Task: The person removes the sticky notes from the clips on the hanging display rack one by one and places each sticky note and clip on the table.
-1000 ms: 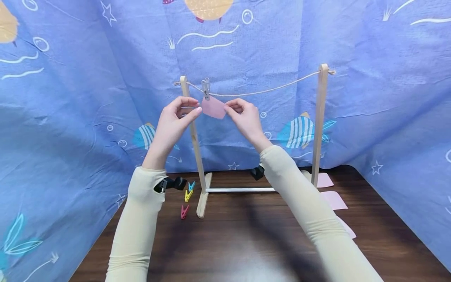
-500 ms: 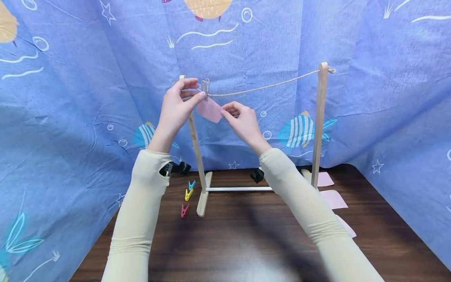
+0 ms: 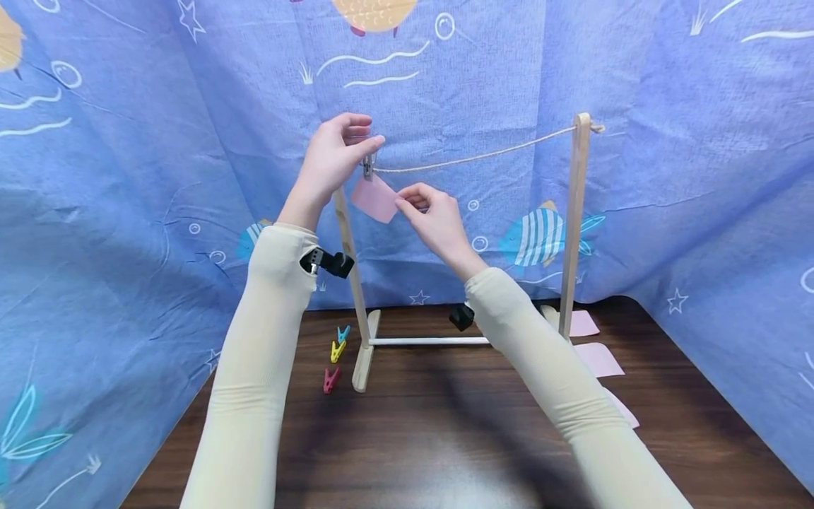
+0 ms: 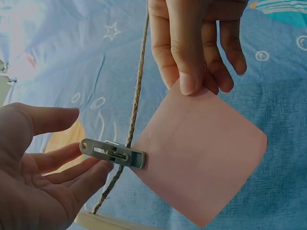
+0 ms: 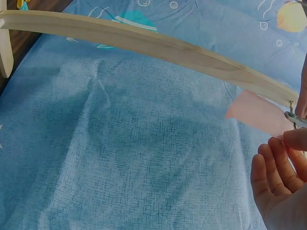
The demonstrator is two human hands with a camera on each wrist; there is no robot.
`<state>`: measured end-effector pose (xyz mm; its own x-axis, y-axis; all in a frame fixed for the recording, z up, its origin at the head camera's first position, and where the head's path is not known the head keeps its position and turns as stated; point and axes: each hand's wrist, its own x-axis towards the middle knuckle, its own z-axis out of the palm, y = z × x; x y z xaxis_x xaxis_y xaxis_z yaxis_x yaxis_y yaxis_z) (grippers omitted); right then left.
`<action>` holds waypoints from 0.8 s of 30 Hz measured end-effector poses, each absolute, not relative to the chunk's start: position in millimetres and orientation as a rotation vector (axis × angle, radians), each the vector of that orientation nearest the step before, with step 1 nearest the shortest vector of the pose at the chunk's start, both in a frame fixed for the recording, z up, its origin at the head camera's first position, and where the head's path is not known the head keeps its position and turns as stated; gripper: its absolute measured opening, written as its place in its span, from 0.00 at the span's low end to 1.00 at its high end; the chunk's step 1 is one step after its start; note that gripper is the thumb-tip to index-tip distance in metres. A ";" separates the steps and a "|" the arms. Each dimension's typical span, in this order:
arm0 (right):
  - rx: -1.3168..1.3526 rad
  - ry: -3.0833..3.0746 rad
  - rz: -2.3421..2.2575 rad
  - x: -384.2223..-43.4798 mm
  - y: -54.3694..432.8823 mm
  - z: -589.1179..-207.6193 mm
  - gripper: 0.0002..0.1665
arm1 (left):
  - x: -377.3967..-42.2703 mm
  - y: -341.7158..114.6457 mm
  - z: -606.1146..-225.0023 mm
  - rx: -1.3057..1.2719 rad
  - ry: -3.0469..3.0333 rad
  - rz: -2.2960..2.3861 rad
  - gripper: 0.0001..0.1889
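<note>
A grey clothespin (image 4: 131,159) clips one corner of a pink square of paper (image 3: 375,199) to the twine line (image 3: 477,160), near its left end. My right hand (image 3: 439,220) pinches another corner of the paper between thumb and fingertips, which the left wrist view shows from close by. Around the handle end of the clothespin is my left hand (image 3: 333,159), thumb raised away from it and fingers stretched out right beside it. In the right wrist view the paper (image 5: 256,111) slants out from my fingertips beside the wooden post.
The wooden stand has a left post (image 3: 351,261), a right post (image 3: 575,226) and a white crossbar (image 3: 429,341). Blue (image 3: 343,334), yellow (image 3: 338,350) and red (image 3: 331,379) clothespins lie by its left foot. Pink squares (image 3: 599,360) lie at the right.
My left hand has let go of the paper's left side and risen to the clothespin's upper end. My right hand still pinches its corner, shifted slightly left, and the paper hangs more tilted.
</note>
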<state>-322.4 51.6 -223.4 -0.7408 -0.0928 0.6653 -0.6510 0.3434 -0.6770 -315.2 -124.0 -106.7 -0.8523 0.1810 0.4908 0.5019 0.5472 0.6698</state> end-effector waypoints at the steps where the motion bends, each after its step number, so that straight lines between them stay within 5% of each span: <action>1: 0.648 -2.089 1.406 -322.4 51.6 -223.4 0.12 | -315.4 -123.4 -106.1 -0.557 -2.445 -1.199 0.29; 24: 0.629 -2.083 1.461 -324.8 57.0 -225.3 0.13 | -298.9 -141.6 -124.9 -0.721 -2.480 -1.194 0.26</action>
